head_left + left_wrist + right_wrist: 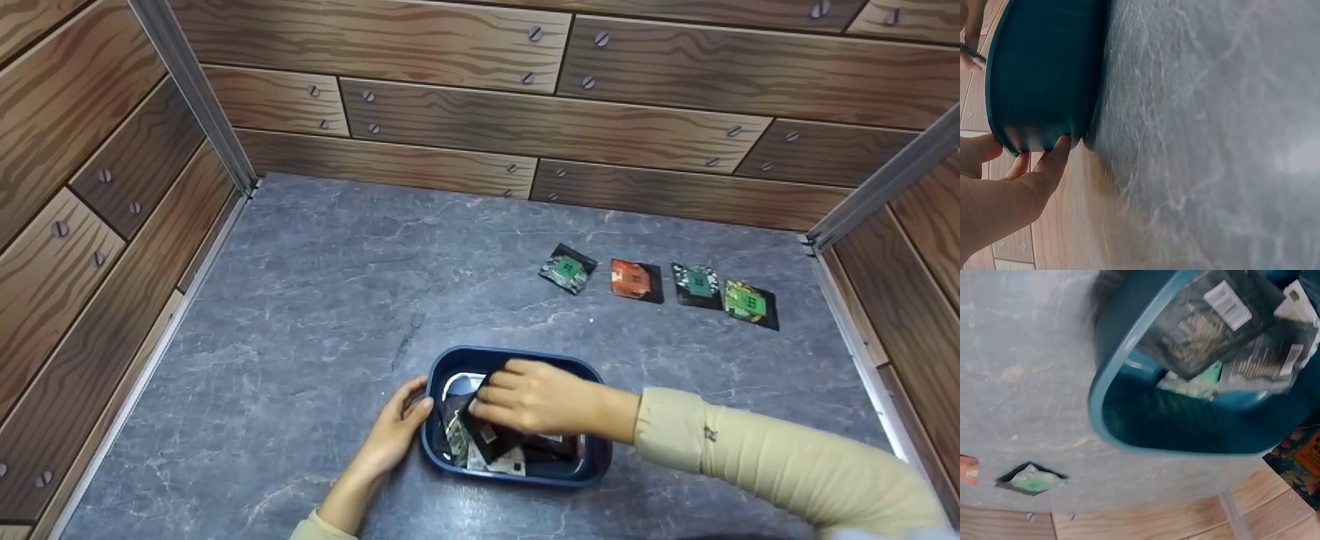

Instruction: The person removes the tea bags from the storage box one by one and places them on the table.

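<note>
A dark blue plastic tub (517,480) stands on the marbled tabletop, with several black sachets (1202,332) piled in it, some showing printed backs with barcodes. My left hand (394,427) grips the tub's left end, thumb at the rim and fingertips (1061,143) against the outer wall. Over the tub's middle, my right hand (525,397) pinches a black sachet (487,433) whose back faces up in the head view. Its printed front with an orange label (1311,453) shows at the right wrist view's edge. A whitish piece (506,461) lies beneath it in the tub.
Toward the back right lies a loose row of sachets: one with a green label (568,268), an orange one (636,280), a dark one with a teal label (697,285) and a yellow-green one (751,303). Wood-patterned panels (450,97) wall the table at the back and sides.
</note>
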Motion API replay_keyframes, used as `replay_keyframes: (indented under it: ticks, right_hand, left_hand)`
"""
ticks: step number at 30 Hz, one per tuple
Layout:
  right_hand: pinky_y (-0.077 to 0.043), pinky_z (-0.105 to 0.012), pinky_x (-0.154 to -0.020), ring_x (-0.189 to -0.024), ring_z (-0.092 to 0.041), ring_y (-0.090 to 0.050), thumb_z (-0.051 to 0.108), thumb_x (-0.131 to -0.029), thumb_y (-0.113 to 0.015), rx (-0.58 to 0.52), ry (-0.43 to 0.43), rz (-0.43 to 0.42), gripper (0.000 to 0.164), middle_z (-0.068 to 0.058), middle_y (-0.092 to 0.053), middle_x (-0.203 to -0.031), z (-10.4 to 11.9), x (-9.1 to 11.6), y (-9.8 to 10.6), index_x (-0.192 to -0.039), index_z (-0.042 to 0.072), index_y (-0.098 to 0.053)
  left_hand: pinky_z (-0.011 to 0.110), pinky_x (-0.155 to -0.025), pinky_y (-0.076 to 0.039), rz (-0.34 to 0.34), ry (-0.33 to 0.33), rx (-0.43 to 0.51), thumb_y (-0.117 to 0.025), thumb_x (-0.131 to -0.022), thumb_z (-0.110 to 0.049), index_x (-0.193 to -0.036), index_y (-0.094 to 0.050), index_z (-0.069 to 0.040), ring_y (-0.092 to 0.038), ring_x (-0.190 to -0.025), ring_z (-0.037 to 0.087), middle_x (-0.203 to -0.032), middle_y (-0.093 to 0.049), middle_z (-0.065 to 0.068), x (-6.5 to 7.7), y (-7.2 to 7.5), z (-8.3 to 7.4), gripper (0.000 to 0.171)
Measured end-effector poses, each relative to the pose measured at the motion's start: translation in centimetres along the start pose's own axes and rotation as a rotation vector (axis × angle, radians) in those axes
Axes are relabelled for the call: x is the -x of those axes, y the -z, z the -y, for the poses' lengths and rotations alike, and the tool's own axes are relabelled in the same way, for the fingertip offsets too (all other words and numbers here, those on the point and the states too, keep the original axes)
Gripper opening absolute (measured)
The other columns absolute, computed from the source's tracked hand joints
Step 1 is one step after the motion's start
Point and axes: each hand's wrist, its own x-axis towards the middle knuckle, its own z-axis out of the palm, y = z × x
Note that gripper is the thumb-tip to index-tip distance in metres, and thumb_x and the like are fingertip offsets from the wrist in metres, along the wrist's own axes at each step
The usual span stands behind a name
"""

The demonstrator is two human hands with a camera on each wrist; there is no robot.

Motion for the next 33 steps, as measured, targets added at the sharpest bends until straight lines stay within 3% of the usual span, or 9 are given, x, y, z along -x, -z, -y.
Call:
replay_keyframes:
  ticks: [5, 11, 17, 23, 28, 33]
  right_hand:
    - [-0.056, -0.029, -0.080, -0.095, -0.018, -0.067, 0.009, -0.089, -0.062, 0.004, -0.108, 0.005, 0.034, -0.004, -0.073, -0.108, -1.2, 0.9, 0.6, -0.122, 0.011, -0.069]
    - [-0.057, -0.030, -0.080, -0.092, -0.020, -0.068, 0.006, -0.085, -0.065, 0.008, -0.202, -0.032, 0.034, -0.007, -0.073, -0.108, -2.7, 2.6, 0.7, -0.119, 0.006, -0.070]
    - [-0.058, -0.035, -0.081, -0.092, -0.024, -0.068, -0.001, -0.081, -0.067, -0.001, -0.287, -0.025, 0.037, -0.012, -0.072, -0.108, -4.2, 4.8, 0.4, -0.118, 0.003, -0.070]
    - [-0.058, -0.039, -0.079, -0.090, -0.028, -0.067, -0.003, -0.082, -0.058, 0.024, -0.355, -0.022, 0.033, -0.014, -0.072, -0.103, -5.5, 7.6, -0.9, -0.113, 0.000, -0.071]
    - [-0.058, -0.040, -0.077, -0.087, -0.028, -0.066, -0.007, -0.077, -0.061, 0.047, -0.405, 0.004, 0.034, -0.013, -0.071, -0.100, -6.1, 9.8, -2.3, -0.110, -0.001, -0.071]
    - [-0.058, -0.042, -0.079, -0.087, -0.029, -0.065, -0.006, -0.078, -0.063, 0.040, -0.461, 0.051, 0.032, -0.014, -0.070, -0.099, -6.4, 11.1, -3.6, -0.109, -0.002, -0.071]
  left_hand:
    - [0.044, -0.113, -0.035, 0.000, 0.000, 0.011, -0.051, -0.102, -0.007, -0.141, -0.035, 0.017, -0.043, -0.132, 0.045, -0.142, -0.042, 0.036, 0.0, 0.0, 0.1, 0.048]
    - [0.038, -0.110, -0.040, 0.016, -0.022, 0.007, -0.050, -0.103, -0.007, -0.140, -0.034, 0.019, -0.045, -0.130, 0.046, -0.141, -0.042, 0.037, -0.1, 0.0, 0.2, 0.048]
    - [0.044, -0.111, -0.037, 0.002, -0.009, 0.004, -0.050, -0.102, -0.007, -0.141, -0.034, 0.018, -0.045, -0.130, 0.046, -0.142, -0.042, 0.037, -0.1, -0.1, 0.2, 0.049]
    - [0.046, -0.112, -0.037, 0.002, -0.005, 0.002, -0.050, -0.103, -0.008, -0.141, -0.033, 0.018, -0.044, -0.131, 0.046, -0.142, -0.042, 0.036, -0.2, -0.1, 0.1, 0.049]
    - [0.046, -0.112, -0.037, 0.003, 0.001, 0.003, -0.050, -0.102, -0.008, -0.141, -0.034, 0.017, -0.044, -0.131, 0.046, -0.143, -0.042, 0.036, -0.1, 0.0, 0.0, 0.049]
    - [0.046, -0.112, -0.036, -0.002, 0.010, 0.003, -0.051, -0.102, -0.008, -0.141, -0.035, 0.016, -0.044, -0.131, 0.045, -0.143, -0.042, 0.035, -0.1, 0.0, 0.0, 0.049]
